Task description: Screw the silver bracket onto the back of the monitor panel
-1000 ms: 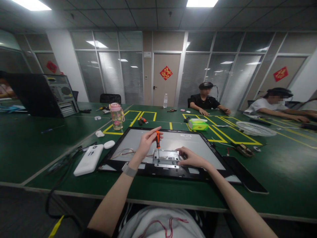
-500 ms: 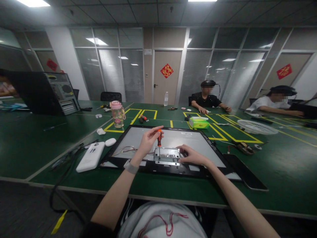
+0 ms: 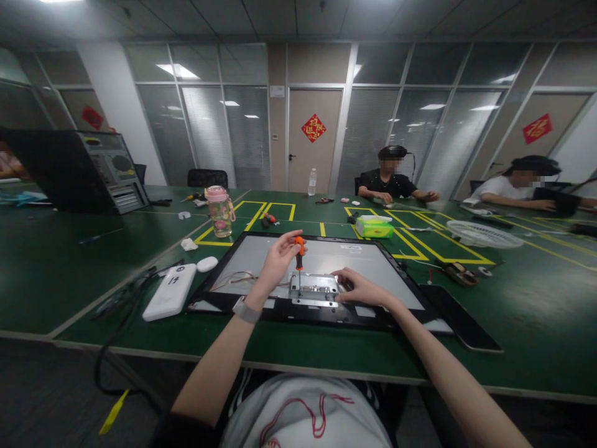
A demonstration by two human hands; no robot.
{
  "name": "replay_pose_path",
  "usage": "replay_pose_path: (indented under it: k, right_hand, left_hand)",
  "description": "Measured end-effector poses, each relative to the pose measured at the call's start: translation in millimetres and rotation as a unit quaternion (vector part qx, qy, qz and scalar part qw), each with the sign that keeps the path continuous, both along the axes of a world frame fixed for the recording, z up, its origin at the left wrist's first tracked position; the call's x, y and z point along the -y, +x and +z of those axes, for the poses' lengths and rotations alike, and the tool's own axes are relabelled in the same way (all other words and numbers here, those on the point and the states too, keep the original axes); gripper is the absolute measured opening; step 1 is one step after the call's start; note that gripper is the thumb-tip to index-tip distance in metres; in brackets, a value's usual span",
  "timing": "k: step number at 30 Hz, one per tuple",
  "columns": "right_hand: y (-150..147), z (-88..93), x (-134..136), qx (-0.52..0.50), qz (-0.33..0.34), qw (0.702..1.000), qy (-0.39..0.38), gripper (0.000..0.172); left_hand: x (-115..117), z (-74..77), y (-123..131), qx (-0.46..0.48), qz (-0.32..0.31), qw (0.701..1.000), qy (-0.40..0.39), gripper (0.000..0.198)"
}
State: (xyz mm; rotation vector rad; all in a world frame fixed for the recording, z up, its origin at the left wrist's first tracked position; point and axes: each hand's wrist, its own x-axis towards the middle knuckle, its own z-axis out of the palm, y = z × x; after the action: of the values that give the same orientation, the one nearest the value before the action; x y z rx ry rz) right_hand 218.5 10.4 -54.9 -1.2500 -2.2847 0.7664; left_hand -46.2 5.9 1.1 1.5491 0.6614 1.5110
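My left hand [image 3: 278, 260] is closed on the handle of an orange and black screwdriver [image 3: 299, 254], which stands upright. Its tip reaches down to the left part of a silver metal bracket [image 3: 317, 285]; the screw itself is too small to make out. At the bracket's right end, my right hand [image 3: 361, 289] grips the edge with thumb and fingers. Beneath the bracket lies a flat display panel [image 3: 373, 267] with a black frame, face down or up I cannot tell. Thin wires [image 3: 237, 280] run left from the bracket over the panel.
A white power bank [image 3: 170, 292] and a cable bundle [image 3: 125, 295] lie left of the panel, a black phone-like slab [image 3: 464, 318] right. Beyond stand a pink-lidded bottle [image 3: 220, 211], a green tissue pack [image 3: 374, 227] and a computer case [image 3: 79, 171]. Two people sit across the table.
The view has shifted slightly. Both my hands keep their places on the screwdriver and bracket. Across the table, one person's hands have moved a little.
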Motion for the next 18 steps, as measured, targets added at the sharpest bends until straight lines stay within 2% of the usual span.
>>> replay_pose_path:
  k: [4, 6, 10, 11, 16, 18]
  right_hand:
    - [0.8, -1.7, -1.2, 0.004, 0.004, 1.000, 0.002, 0.064]
    - [1.0, -2.4, -1.8, 0.003, 0.007, 1.000, 0.004, 0.063]
    - [2.2, -4.5, -3.2, -0.004, 0.006, 1.000, 0.004, 0.064]
    - [2.5, -4.8, -3.4, -0.005, 0.006, 1.000, 0.003, 0.064]
    - [2.2, -2.7, -1.7, -0.004, 0.006, 1.000, -0.001, 0.064]
    - [1.3, -0.8, -0.6, 0.000, 0.006, 1.000, -0.004, 0.065]
  left_hand:
    - [-0.2, 0.9, -1.8, -0.048, 0.116, 0.991, 0.043, 0.024]
    - [-1.0, 1.3, -3.9, -0.042, 0.111, 0.992, 0.053, 0.023]
    - [-0.1, 2.7, -5.4, -0.011, 0.013, 1.000, 0.019, 0.036]
    - [0.7, 3.1, -5.0, -0.014, 0.015, 1.000, 0.019, 0.037]
    - [2.2, 3.4, -1.7, -0.053, 0.107, 0.991, 0.056, 0.023]
    - [0.4, 2.1, -1.4, -0.041, 0.105, 0.992, 0.050, 0.022]
